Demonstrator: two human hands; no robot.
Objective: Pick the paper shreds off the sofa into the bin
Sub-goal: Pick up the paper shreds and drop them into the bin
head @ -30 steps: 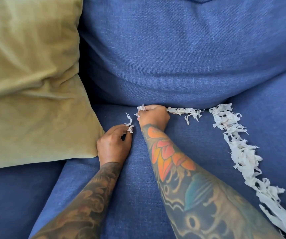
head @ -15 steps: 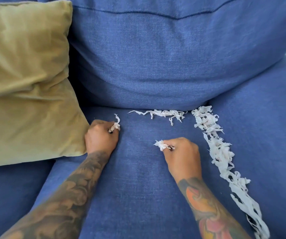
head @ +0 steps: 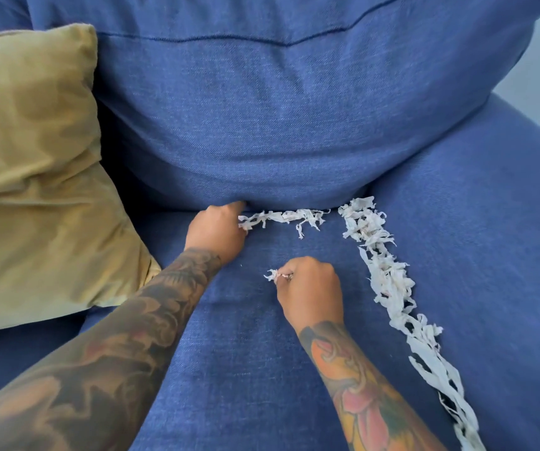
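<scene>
White paper shreds lie on the blue sofa seat (head: 236, 369). A short row of shreds (head: 289, 217) runs along the crease under the back cushion. A long strip of shreds (head: 389, 281) trails from that crease down toward the lower right. My left hand (head: 218, 229) is closed at the left end of the short row, touching it; shreds picked up earlier are hidden inside the fist. My right hand (head: 311, 289) is a fist in mid-seat, pinching a small tuft of shreds (head: 271, 275). No bin is in view.
An olive-green throw pillow (head: 34, 177) leans at the left, over the seat's left edge. The big blue back cushion (head: 278, 118) bulges over the rear of the seat. A pale floor or wall shows at the top right corner.
My left hand moved right and up from beside the pillow to the left end of the short shred row. My right hand kept its tuft and stayed in mid-seat.
</scene>
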